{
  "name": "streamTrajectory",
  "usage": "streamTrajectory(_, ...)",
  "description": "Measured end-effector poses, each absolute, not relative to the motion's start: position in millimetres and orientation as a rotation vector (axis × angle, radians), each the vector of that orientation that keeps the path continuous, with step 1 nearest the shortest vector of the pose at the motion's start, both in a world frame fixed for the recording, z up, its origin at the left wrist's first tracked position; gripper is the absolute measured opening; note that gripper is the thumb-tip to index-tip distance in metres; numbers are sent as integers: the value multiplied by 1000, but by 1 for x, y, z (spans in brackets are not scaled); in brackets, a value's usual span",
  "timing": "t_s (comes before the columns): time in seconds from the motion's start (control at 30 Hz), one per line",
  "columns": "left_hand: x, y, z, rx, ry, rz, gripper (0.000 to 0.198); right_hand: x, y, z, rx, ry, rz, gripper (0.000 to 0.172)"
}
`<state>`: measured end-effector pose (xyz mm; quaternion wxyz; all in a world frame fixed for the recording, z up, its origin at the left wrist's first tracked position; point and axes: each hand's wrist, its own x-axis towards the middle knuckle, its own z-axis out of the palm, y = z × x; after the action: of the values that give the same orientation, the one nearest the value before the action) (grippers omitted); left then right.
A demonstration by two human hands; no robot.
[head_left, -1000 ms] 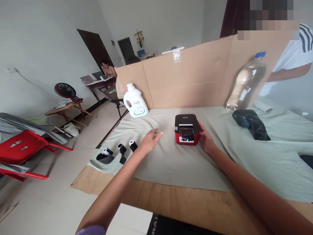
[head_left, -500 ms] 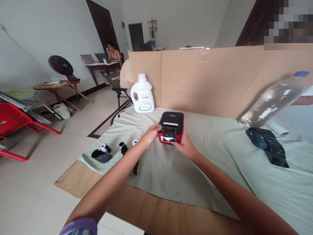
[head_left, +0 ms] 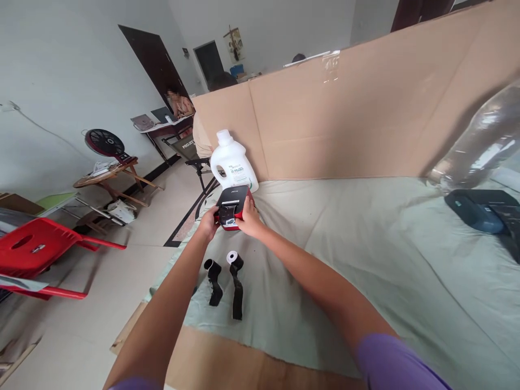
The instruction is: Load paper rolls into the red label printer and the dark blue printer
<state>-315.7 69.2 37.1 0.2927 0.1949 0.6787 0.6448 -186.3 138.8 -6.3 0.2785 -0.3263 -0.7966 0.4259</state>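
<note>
A small red-and-black label printer is gripped from both sides, in front of a white detergent jug. My left hand closes on its left side and my right hand on its right side. A black strip sticks out of the printer's front. Nearer to me on the cloth lie two black rolls, one with an open core and one with a white core, each with a loose tail. Whether the printer touches the cloth I cannot tell.
A tall cardboard panel stands along the back of the green cloth. To the right are a large clear bottle and a dark blue-grey device. A red chair and a fan are at left; a person sits beyond.
Both hands have moved the printer left, close in front of the detergent jug. The camera view has tilted and shifted.
</note>
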Motion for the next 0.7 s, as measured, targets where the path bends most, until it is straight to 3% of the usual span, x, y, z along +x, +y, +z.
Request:
streamTrajectory(0.2,-306,63,58,522,2031,1699,23,-124,142,-12,-685,-2145,1223,84)
streamTrajectory(0.3,-267,49,66,903,2155,1946,29,-34,151,-25,-695,-2194,1114,71)
streamTrajectory(0.37,-222,35,59,1265,2056,1928,34,46,162,-31,-802,-2196,957,61)
streamTrajectory(0.4,-195,27,51,1413,1974,1825,34,89,169,-32,-888,-2189,857,56)
streamTrajectory(0.57,-58,-5,4,2058,1618,630,48,292,198,-11,-1443,-1907,143,45)
streamTrajectory(0.63,-21,-6,-4,2222,1558,316,57,347,206,0,-1686,-1722,-48,53)
streamTrajectory(0.7,2,-2,-6,2313,1574,113,61,380,212,8,-1916,-1557,-62,71)
